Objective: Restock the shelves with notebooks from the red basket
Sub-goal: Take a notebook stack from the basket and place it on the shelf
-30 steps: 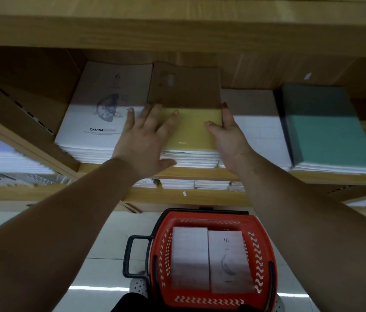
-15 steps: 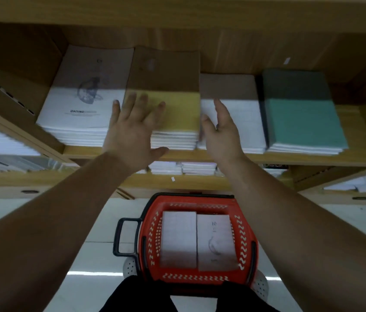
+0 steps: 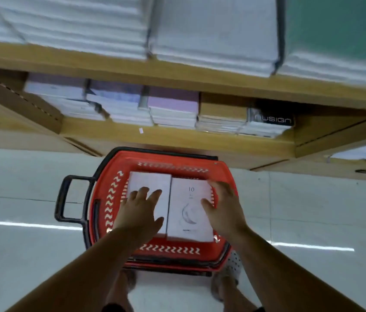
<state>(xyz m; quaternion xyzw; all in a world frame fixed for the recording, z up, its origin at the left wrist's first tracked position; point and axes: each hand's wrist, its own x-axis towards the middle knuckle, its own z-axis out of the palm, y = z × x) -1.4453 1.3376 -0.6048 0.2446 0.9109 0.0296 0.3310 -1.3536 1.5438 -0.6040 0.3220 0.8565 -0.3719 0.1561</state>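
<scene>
The red basket (image 3: 107,206) stands on the floor below the shelves, with two white notebook stacks side by side inside. My left hand (image 3: 139,212) is spread flat over the left notebook stack (image 3: 152,183). My right hand (image 3: 222,208) lies over the right edge of the right notebook stack (image 3: 188,210), whose cover shows "10" and a crescent drawing; its thumb rests on the cover. I cannot tell whether its fingers curl round the edge. Neither stack is lifted.
A black handle (image 3: 65,199) sticks out of the basket's left side. Above it a lower wooden shelf (image 3: 177,138) holds several low notebook piles, and an upper shelf (image 3: 132,70) carries thick white and green stacks. My feet stand just behind the basket on pale floor tiles.
Both hands have left the yellow notebook pile on the upper shelf and dropped down into the red basket. My view has tilted downward with them.
</scene>
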